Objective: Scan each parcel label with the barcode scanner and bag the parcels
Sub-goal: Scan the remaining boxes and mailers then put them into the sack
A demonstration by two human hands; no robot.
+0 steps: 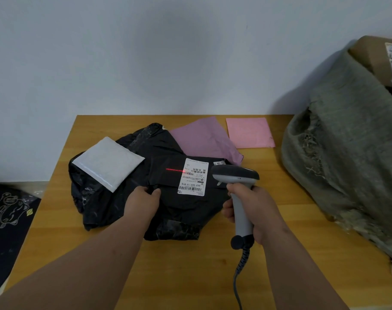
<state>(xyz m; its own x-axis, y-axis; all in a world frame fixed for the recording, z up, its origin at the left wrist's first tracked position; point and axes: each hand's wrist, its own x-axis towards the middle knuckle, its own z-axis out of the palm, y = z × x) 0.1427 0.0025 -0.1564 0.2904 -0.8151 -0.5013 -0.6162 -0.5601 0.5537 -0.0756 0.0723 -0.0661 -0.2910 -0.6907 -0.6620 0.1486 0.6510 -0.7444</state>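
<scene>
A black plastic parcel [168,204] lies in the middle of the wooden table [190,276]. Its white label [193,179] faces up, and a red laser line crosses the label's upper part and the black wrap to its left. My left hand [143,201] pinches a fold of the black wrap just left of the label. My right hand [250,211] grips the handle of the grey barcode scanner [237,189], whose dark head points at the label. A white padded parcel [107,163] rests on another black parcel [143,139] behind.
A purple mailer [204,139] and a pink mailer [249,132] lie at the back of the table. A large grey-green woven sack [347,153] stands at the right edge with a cardboard box [376,54] in its mouth. The scanner's coiled cable [240,269] hangs toward me.
</scene>
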